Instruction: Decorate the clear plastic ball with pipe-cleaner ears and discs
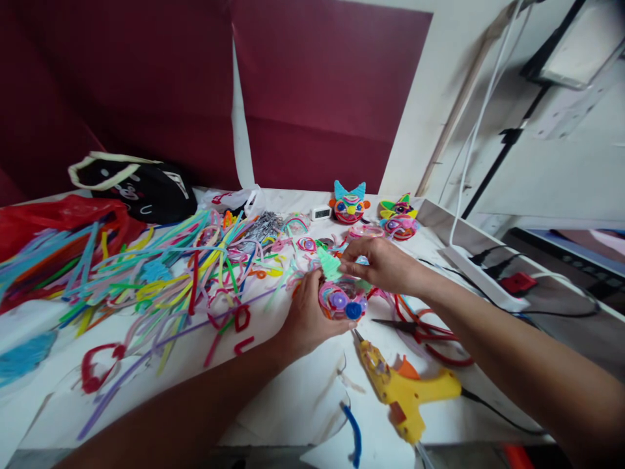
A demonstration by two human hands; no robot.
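While left hand (308, 314) clamps pink craft (340, 298), right hand (379, 262) pinches green piece (329, 264); glue gun (401, 389) near right, on counter (280, 397).

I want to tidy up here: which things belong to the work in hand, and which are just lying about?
Work in hand: pink craft figure, green piece; probably yellow glue gun, scissors, fuzzy sticks.

Seemingly just lying about: black bag, white clock.

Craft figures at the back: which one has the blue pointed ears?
The left figure, beside the white digital display; the right figure has a yellow and green top.
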